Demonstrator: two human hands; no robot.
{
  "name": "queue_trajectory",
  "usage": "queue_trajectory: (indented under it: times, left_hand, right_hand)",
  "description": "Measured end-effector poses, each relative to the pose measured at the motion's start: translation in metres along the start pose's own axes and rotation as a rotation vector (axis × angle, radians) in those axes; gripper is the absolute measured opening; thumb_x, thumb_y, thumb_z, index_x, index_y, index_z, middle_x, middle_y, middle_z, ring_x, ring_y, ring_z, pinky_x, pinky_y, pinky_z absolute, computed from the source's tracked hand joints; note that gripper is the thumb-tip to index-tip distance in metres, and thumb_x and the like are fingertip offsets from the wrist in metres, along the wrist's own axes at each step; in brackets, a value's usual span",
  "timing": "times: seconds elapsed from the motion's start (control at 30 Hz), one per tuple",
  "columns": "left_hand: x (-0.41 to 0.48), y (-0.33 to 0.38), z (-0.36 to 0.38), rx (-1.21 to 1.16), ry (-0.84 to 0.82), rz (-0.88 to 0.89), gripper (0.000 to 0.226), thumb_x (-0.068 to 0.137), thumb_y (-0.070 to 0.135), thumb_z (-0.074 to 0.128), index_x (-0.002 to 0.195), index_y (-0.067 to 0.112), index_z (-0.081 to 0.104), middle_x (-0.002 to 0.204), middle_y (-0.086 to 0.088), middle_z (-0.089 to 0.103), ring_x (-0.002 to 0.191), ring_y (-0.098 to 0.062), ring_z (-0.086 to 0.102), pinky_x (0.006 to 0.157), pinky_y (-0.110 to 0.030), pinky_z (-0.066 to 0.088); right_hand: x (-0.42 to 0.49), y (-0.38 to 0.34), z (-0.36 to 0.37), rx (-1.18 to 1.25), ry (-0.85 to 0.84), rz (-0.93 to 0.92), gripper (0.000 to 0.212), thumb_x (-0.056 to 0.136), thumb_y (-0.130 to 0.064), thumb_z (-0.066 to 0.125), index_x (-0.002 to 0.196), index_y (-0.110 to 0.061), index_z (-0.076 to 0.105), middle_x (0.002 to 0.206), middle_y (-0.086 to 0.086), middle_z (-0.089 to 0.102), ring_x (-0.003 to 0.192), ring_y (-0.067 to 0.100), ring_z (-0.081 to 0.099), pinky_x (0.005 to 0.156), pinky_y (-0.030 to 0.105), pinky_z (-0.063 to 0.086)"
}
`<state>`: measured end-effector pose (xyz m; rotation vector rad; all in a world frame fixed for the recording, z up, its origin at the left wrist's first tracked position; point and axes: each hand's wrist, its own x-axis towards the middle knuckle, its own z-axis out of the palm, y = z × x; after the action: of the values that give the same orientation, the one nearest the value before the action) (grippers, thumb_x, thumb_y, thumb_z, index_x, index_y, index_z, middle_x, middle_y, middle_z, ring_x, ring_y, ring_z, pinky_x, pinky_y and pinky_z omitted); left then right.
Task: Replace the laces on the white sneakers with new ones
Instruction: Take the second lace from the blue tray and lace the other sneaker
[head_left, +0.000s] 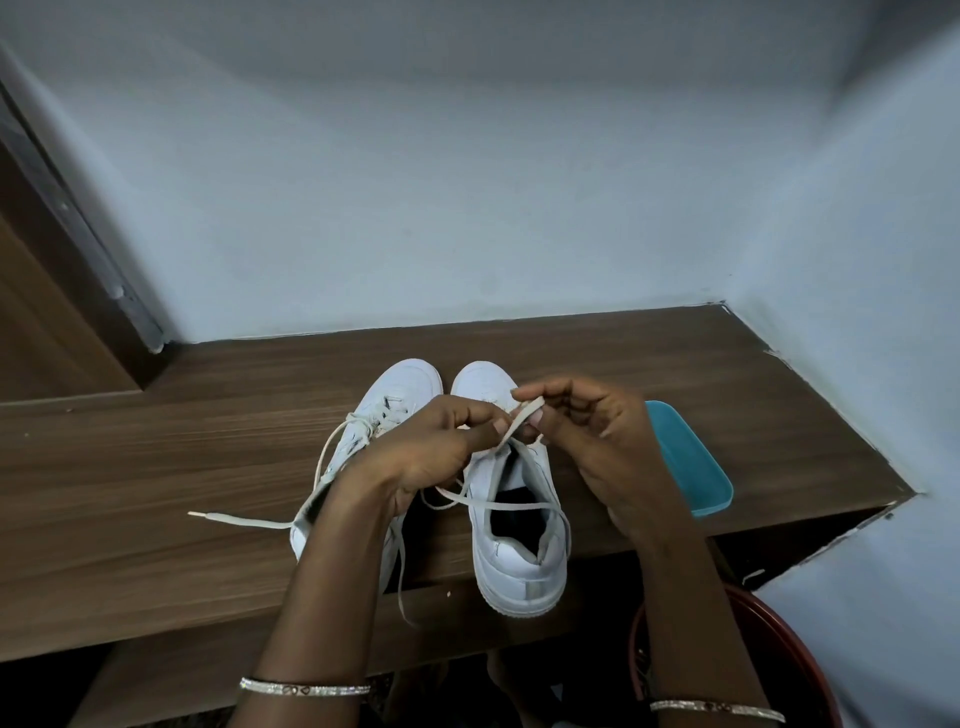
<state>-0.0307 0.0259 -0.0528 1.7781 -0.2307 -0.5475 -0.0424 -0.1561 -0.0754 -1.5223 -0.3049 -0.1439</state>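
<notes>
Two white sneakers stand side by side on a wooden shelf, toes pointing away from me. The right sneaker has a loose white lace crossing over its opening. My left hand and my right hand meet above its tongue, and each pinches a part of this lace near its end. The left sneaker is partly hidden under my left forearm. Its own lace trails out to the left across the wood.
A teal plastic lid or tray lies on the shelf just right of my right hand. A dark red round bin sits below the shelf at the lower right. Pale walls close in behind and on the right; a wooden door frame stands at the left.
</notes>
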Motion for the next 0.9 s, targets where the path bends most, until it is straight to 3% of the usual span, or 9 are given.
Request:
queue_trajectory:
  times: [0.13,0.27,0.37,0.47,0.57,0.63,0.7,0.8,0.9]
  left_hand:
    - [-0.003,0.006,0.001,0.029,-0.007,0.087,0.028,0.105,0.021,0.045,0.101,0.005,0.067,0.053,0.019,0.06,0.047,0.01,0.054,0.053,-0.006,0.038]
    - [0.001,-0.001,-0.005,0.116,0.068,0.2,0.026,0.1,0.028,0.056,0.092,0.009,0.072,0.09,-0.004,0.075,0.096,-0.015,0.069,0.097,-0.031,0.047]
    - [0.006,-0.009,-0.007,0.181,0.118,0.218,0.025,0.101,0.031,0.055,0.09,0.016,0.071,0.079,-0.001,0.071,0.087,-0.013,0.069,0.093,-0.035,0.047]
    - [0.01,-0.014,-0.012,0.232,0.167,0.174,0.027,0.101,0.032,0.053,0.088,0.018,0.071,0.069,0.006,0.066,0.073,-0.004,0.06,0.08,-0.028,0.044]
    - [0.013,-0.014,-0.01,0.188,0.175,0.13,0.031,0.102,0.031,0.051,0.084,0.015,0.07,0.067,0.007,0.064,0.067,-0.001,0.056,0.073,-0.025,0.039]
    - [0.013,-0.013,-0.008,0.162,0.202,0.129,0.034,0.102,0.028,0.049,0.079,0.012,0.069,0.069,0.003,0.066,0.066,0.002,0.056,0.073,-0.025,0.037]
    - [0.014,-0.011,-0.006,0.149,0.226,0.134,0.037,0.102,0.025,0.049,0.076,0.008,0.068,0.069,0.003,0.067,0.065,0.004,0.056,0.073,-0.023,0.036]
    - [0.014,-0.009,-0.003,0.158,0.269,0.139,0.038,0.101,0.021,0.05,0.073,0.001,0.067,0.065,0.005,0.065,0.058,0.009,0.053,0.065,-0.015,0.035]
    - [0.015,-0.008,-0.002,0.174,0.336,0.161,0.041,0.1,0.027,0.053,0.065,0.008,0.067,0.062,0.007,0.065,0.058,0.001,0.052,0.061,-0.018,0.037]
  right_hand:
    - [0.001,0.001,0.002,-0.007,0.141,0.018,0.015,0.096,-0.009,0.062,0.105,-0.003,0.072,0.087,0.01,0.075,0.068,0.009,0.065,0.063,0.02,0.05]
    - [0.004,0.005,0.005,0.08,0.331,0.106,0.023,0.098,-0.026,0.06,0.102,-0.008,0.074,0.058,0.001,0.056,0.046,0.006,0.044,0.045,0.018,0.037]
    - [0.007,0.004,-0.001,0.257,0.473,0.16,0.029,0.098,-0.034,0.058,0.095,-0.01,0.075,0.056,-0.002,0.057,0.042,0.005,0.041,0.044,0.02,0.033]
    - [0.006,0.004,-0.019,0.517,0.506,0.158,0.021,0.097,-0.023,0.058,0.107,-0.008,0.069,0.076,0.005,0.07,0.061,0.01,0.061,0.057,0.02,0.05]
    - [0.005,0.012,-0.032,0.388,0.568,0.171,0.033,0.094,-0.013,0.064,0.127,-0.015,0.06,0.103,0.007,0.073,0.077,0.017,0.07,0.066,0.024,0.055]
    - [0.005,0.014,-0.03,0.199,0.598,0.175,0.043,0.091,-0.008,0.068,0.13,-0.022,0.058,0.103,0.002,0.07,0.075,0.016,0.069,0.062,0.023,0.053]
    - [0.005,0.011,-0.025,0.044,0.548,0.141,0.035,0.089,-0.005,0.069,0.121,-0.019,0.064,0.093,-0.002,0.069,0.07,0.013,0.066,0.061,0.023,0.051]
    - [0.001,0.001,-0.012,-0.015,0.266,0.106,0.012,0.09,-0.005,0.068,0.102,-0.008,0.072,0.088,0.006,0.075,0.069,0.015,0.065,0.059,0.023,0.048]
    - [0.0,-0.005,0.0,-0.123,0.004,0.155,0.012,0.093,-0.008,0.066,0.099,-0.006,0.075,0.089,0.008,0.077,0.063,0.021,0.067,0.056,0.021,0.051]
